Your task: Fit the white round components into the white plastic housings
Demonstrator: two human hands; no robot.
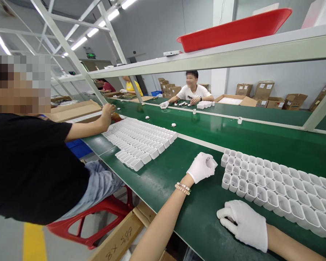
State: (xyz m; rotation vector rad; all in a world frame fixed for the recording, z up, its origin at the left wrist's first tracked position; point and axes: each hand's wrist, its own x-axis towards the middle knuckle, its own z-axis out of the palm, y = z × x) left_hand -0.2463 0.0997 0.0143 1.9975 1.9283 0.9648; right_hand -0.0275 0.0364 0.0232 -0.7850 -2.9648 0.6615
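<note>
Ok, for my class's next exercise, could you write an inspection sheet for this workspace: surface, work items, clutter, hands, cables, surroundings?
Surface: green table, a pale strip running along it.
Work items: white cups in rows at right; another block of cups at left.
Clutter: small white pieces scattered beyond the strip; red tray on the shelf above.
Hands: both gloved; left hand appears to hold a small white cup; right hand curled near the right rows, grip unclear.
Cables: nothing seen on the table.
Surroundings: black-shirted co-worker at left; cardboard boxes by the wall.
</note>
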